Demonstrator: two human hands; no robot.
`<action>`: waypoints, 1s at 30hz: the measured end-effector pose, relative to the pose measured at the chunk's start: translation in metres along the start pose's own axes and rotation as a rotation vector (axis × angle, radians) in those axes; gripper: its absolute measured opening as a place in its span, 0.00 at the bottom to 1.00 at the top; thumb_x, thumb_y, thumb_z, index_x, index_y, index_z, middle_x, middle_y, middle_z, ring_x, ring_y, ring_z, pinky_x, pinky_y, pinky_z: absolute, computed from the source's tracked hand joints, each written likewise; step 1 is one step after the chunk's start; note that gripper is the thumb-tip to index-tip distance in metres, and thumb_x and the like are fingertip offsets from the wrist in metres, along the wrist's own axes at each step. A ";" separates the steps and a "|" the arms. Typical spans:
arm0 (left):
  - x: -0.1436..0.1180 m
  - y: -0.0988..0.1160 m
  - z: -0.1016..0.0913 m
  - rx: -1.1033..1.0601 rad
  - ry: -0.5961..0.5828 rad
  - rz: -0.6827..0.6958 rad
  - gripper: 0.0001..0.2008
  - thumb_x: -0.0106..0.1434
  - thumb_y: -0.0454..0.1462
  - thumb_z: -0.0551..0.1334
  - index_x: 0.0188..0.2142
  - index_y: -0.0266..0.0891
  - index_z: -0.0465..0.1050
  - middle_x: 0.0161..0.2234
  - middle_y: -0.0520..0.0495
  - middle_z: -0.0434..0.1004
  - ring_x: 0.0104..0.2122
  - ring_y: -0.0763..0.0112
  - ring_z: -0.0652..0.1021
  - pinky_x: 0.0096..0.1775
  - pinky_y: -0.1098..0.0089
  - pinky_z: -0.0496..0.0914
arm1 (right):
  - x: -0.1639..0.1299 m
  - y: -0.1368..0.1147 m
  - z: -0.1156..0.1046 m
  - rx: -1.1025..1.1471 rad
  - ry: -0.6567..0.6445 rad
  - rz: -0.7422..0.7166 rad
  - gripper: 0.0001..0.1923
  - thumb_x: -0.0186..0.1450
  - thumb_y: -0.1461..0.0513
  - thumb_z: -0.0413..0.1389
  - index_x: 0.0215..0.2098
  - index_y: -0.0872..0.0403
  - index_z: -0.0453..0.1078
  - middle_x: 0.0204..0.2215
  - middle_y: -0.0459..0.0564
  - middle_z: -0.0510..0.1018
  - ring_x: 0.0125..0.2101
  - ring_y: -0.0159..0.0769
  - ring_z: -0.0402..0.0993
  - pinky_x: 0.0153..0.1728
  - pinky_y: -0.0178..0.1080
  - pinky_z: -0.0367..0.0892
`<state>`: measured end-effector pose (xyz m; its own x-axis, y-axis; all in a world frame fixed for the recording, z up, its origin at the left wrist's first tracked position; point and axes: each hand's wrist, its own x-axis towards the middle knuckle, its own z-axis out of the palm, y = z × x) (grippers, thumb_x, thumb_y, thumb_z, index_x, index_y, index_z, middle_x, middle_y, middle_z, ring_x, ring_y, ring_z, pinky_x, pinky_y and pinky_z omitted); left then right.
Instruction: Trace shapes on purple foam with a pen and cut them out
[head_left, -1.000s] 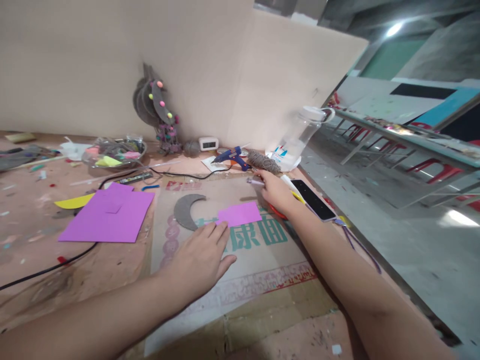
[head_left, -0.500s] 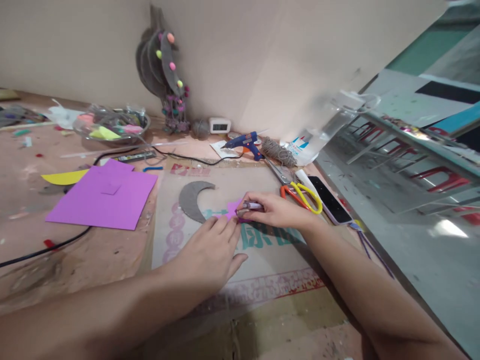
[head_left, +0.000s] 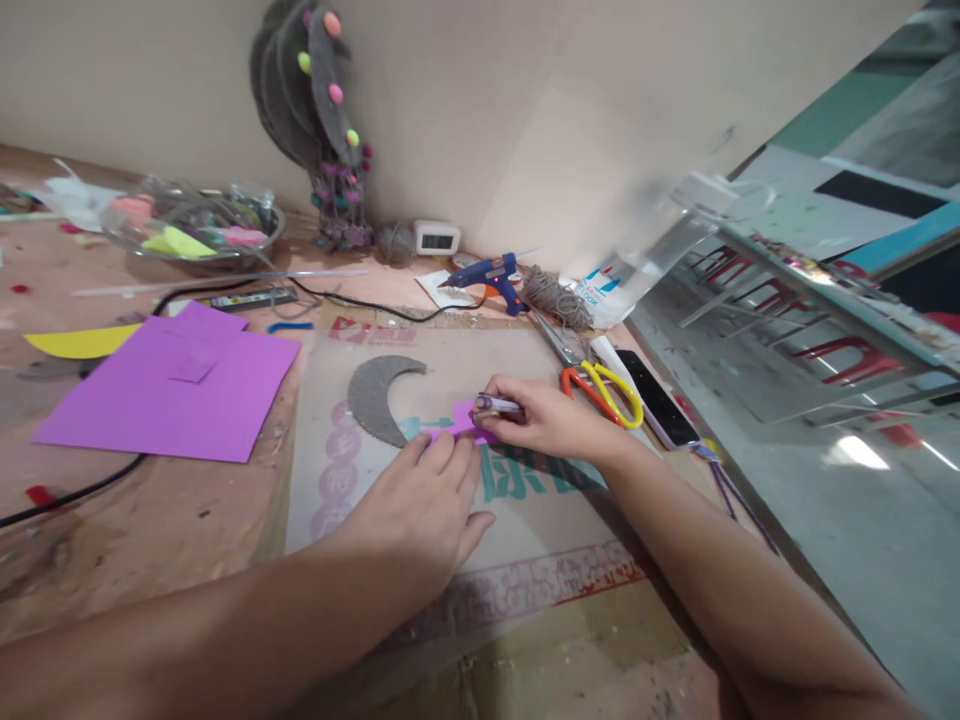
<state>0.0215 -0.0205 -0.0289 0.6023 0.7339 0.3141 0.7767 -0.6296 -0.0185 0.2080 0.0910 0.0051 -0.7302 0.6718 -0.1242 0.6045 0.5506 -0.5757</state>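
My right hand is closed around a pen, its tip hidden behind the fingers over a small purple paper piece. Flat on that piece lie the fingertips of my left hand, thumb held apart. Most of the purple piece is covered by both hands. Just beyond my left hand, a grey crescent shape rests on the printed cardboard sheet.
Scissors and a phone lie right of my hand. A blue glue gun, grey yarn and a small clock are behind. Purple sheets, a cord and a cluttered bowl sit left; a crescent decoration stands at the wall.
The camera view has shifted slightly, so the background items at left sit further left and higher. Both hands stay at the purple piece; the pen has tilted slightly.
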 end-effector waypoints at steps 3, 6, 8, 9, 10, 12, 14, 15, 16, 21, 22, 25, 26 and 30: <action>0.001 0.000 -0.001 0.010 0.011 -0.006 0.27 0.66 0.44 0.58 0.54 0.22 0.72 0.50 0.33 0.78 0.48 0.51 0.76 0.49 0.57 0.67 | 0.000 -0.001 0.001 -0.055 0.009 0.010 0.05 0.66 0.60 0.53 0.35 0.53 0.62 0.25 0.42 0.68 0.24 0.31 0.64 0.27 0.33 0.58; 0.001 0.001 -0.001 0.016 0.022 -0.014 0.26 0.66 0.45 0.58 0.53 0.24 0.73 0.50 0.34 0.79 0.48 0.53 0.76 0.50 0.57 0.67 | -0.002 -0.003 0.003 -0.127 0.041 0.014 0.04 0.65 0.62 0.53 0.35 0.52 0.60 0.26 0.43 0.69 0.25 0.31 0.65 0.27 0.33 0.57; 0.000 0.001 -0.001 0.016 0.031 -0.015 0.25 0.67 0.45 0.57 0.52 0.25 0.75 0.50 0.34 0.79 0.48 0.54 0.76 0.50 0.58 0.67 | -0.003 -0.004 0.004 -0.139 0.043 0.004 0.04 0.64 0.63 0.54 0.36 0.52 0.61 0.28 0.44 0.71 0.27 0.32 0.67 0.28 0.33 0.58; 0.000 0.002 0.000 0.018 0.036 -0.018 0.24 0.67 0.45 0.57 0.51 0.26 0.75 0.50 0.35 0.79 0.48 0.54 0.76 0.50 0.58 0.67 | -0.004 -0.005 0.004 -0.127 0.023 -0.007 0.05 0.64 0.64 0.54 0.37 0.52 0.62 0.29 0.45 0.73 0.28 0.32 0.68 0.29 0.33 0.59; 0.000 0.002 0.000 0.019 0.040 -0.021 0.24 0.67 0.45 0.57 0.51 0.26 0.76 0.49 0.35 0.79 0.48 0.54 0.76 0.50 0.58 0.67 | -0.004 -0.006 0.005 -0.110 -0.003 -0.018 0.05 0.64 0.64 0.54 0.38 0.52 0.62 0.30 0.45 0.74 0.29 0.33 0.69 0.29 0.33 0.60; 0.000 0.002 0.001 0.018 0.048 -0.024 0.24 0.67 0.46 0.57 0.50 0.27 0.76 0.49 0.35 0.80 0.48 0.54 0.76 0.50 0.57 0.67 | -0.005 -0.006 0.004 -0.091 -0.033 -0.022 0.04 0.64 0.64 0.53 0.38 0.52 0.63 0.32 0.46 0.75 0.30 0.33 0.70 0.30 0.33 0.60; -0.001 0.002 0.003 0.017 0.051 -0.026 0.24 0.67 0.45 0.57 0.51 0.27 0.76 0.50 0.35 0.79 0.49 0.54 0.76 0.50 0.57 0.67 | -0.004 -0.005 0.004 -0.115 -0.008 -0.006 0.04 0.64 0.64 0.53 0.38 0.52 0.62 0.32 0.47 0.75 0.29 0.33 0.70 0.30 0.33 0.60; -0.001 0.002 0.003 0.016 0.052 -0.026 0.24 0.66 0.45 0.57 0.51 0.26 0.75 0.51 0.34 0.79 0.49 0.54 0.75 0.50 0.57 0.67 | -0.003 -0.004 0.004 -0.134 0.017 0.004 0.04 0.64 0.64 0.53 0.37 0.52 0.62 0.31 0.46 0.74 0.29 0.33 0.69 0.29 0.33 0.60; -0.001 0.002 0.004 0.016 0.054 -0.027 0.25 0.66 0.45 0.57 0.52 0.26 0.74 0.51 0.34 0.78 0.50 0.53 0.75 0.50 0.57 0.67 | -0.003 -0.003 0.003 -0.149 0.039 0.011 0.03 0.64 0.63 0.53 0.37 0.52 0.62 0.29 0.45 0.73 0.28 0.33 0.68 0.29 0.33 0.59; -0.001 0.002 0.005 -0.001 0.042 -0.030 0.25 0.66 0.44 0.58 0.53 0.25 0.74 0.52 0.34 0.78 0.50 0.53 0.75 0.50 0.57 0.67 | 0.000 -0.001 0.004 -0.044 0.043 0.015 0.03 0.65 0.61 0.53 0.35 0.52 0.61 0.25 0.42 0.69 0.25 0.31 0.65 0.27 0.32 0.59; -0.001 0.002 0.005 -0.004 0.040 -0.032 0.25 0.66 0.44 0.58 0.53 0.25 0.74 0.52 0.34 0.78 0.50 0.53 0.75 0.50 0.57 0.67 | 0.001 -0.001 0.005 0.000 0.030 0.017 0.04 0.66 0.60 0.53 0.35 0.52 0.62 0.26 0.42 0.69 0.25 0.31 0.65 0.26 0.32 0.59; -0.001 0.002 0.006 -0.007 0.052 -0.041 0.26 0.65 0.44 0.60 0.54 0.25 0.73 0.52 0.34 0.78 0.50 0.52 0.75 0.50 0.56 0.67 | 0.002 0.001 0.005 0.036 0.028 0.010 0.05 0.67 0.59 0.52 0.35 0.52 0.62 0.26 0.43 0.70 0.25 0.30 0.65 0.27 0.32 0.60; -0.001 0.002 0.007 -0.007 0.056 -0.042 0.26 0.64 0.44 0.60 0.54 0.25 0.73 0.52 0.34 0.78 0.49 0.52 0.76 0.50 0.56 0.67 | 0.002 0.001 0.005 0.014 0.037 0.007 0.05 0.67 0.59 0.51 0.35 0.52 0.61 0.26 0.43 0.70 0.25 0.30 0.65 0.27 0.32 0.59; 0.001 0.001 0.005 0.002 0.063 -0.030 0.25 0.64 0.44 0.60 0.53 0.25 0.74 0.51 0.34 0.79 0.48 0.52 0.76 0.49 0.57 0.68 | 0.000 -0.002 0.005 -0.114 0.062 0.005 0.04 0.66 0.61 0.52 0.34 0.52 0.61 0.25 0.42 0.68 0.25 0.31 0.65 0.27 0.33 0.58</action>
<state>0.0237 -0.0196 -0.0335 0.5662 0.7345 0.3740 0.7945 -0.6071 -0.0104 0.2053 0.0872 0.0024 -0.7080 0.7022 -0.0749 0.6431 0.5972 -0.4794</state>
